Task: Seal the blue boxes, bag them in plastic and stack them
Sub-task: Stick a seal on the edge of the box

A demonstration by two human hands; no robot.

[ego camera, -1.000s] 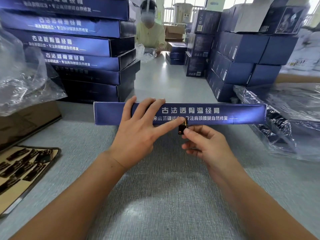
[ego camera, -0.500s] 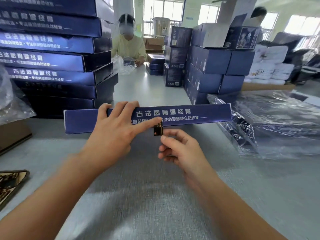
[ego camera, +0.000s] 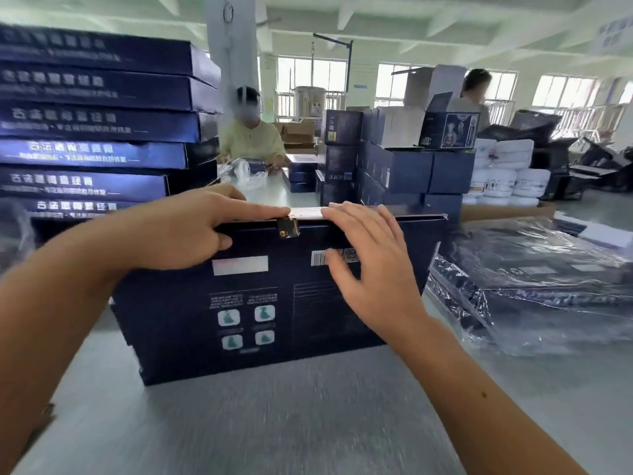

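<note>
A flat dark blue box (ego camera: 274, 303) stands tilted up on its long edge on the grey table (ego camera: 274, 423), with its printed back face and barcode toward me. A small gold seal sticker (ego camera: 288, 229) is folded over the middle of its top edge. My left hand (ego camera: 191, 231) grips that edge, thumb on the face and index finger stretched along the top toward the sticker. My right hand (ego camera: 370, 269) lies flat with spread fingers on the face, its fingertips at the top edge just right of the sticker.
A tall stack of the same flat blue boxes (ego camera: 96, 125) stands at the left. Boxes in clear plastic bags (ego camera: 548, 286) lie at the right. Smaller blue cartons (ego camera: 411, 166) are piled behind. A person (ego camera: 251, 138) works at the table's far end.
The box was lying flat with its long side toward me and the sticker pinched at that side. Now it is tipped up, the sticker is on its edge, and my right hand lies flat.
</note>
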